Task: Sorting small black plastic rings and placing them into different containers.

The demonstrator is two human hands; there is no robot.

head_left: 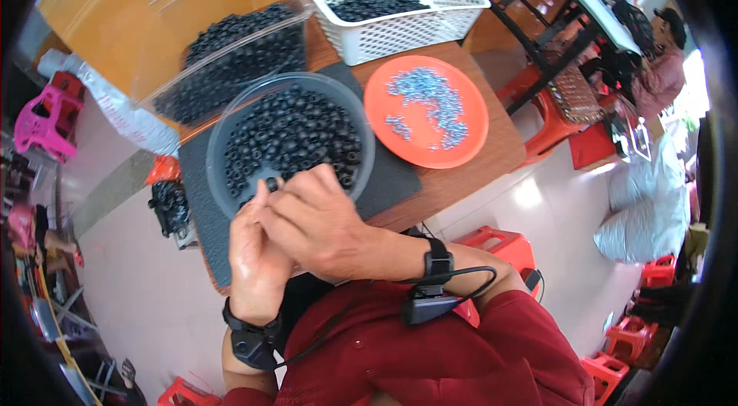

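A wooden desk [461, 175] is carrying a clear round bowl [223, 137] of black rings. Above its near rim, the left hand [257, 252] and right hand [319, 221] are meeting, fingertips closing together on one small black ring [271, 184].

Both hands [296, 233] together on a small black ring [271, 184] above the clear bowl [223, 137] of rings.
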